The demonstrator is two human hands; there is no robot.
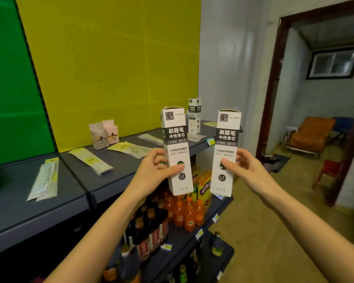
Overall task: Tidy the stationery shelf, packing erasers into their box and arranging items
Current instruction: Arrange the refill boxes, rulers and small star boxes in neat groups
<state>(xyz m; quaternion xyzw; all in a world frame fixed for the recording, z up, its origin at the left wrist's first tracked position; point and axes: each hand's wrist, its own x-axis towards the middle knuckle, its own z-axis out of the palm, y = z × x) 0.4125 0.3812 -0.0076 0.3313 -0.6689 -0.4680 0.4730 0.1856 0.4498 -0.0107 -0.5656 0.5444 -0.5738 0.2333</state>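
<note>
Left hand (155, 172) grips one refill box (177, 144), right hand (246, 170) a second box (226, 148). Both read 刷题笔 中性替芯, 0.5 mm. A third box (194, 117) stands behind.

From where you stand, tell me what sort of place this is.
Probably a small shop: grey shelving with price tags on its edges, orange drink bottles and dark bottles stocked below, stationery packs on top. The left hand holds the left refill box, the right hand the right refill box.
</note>
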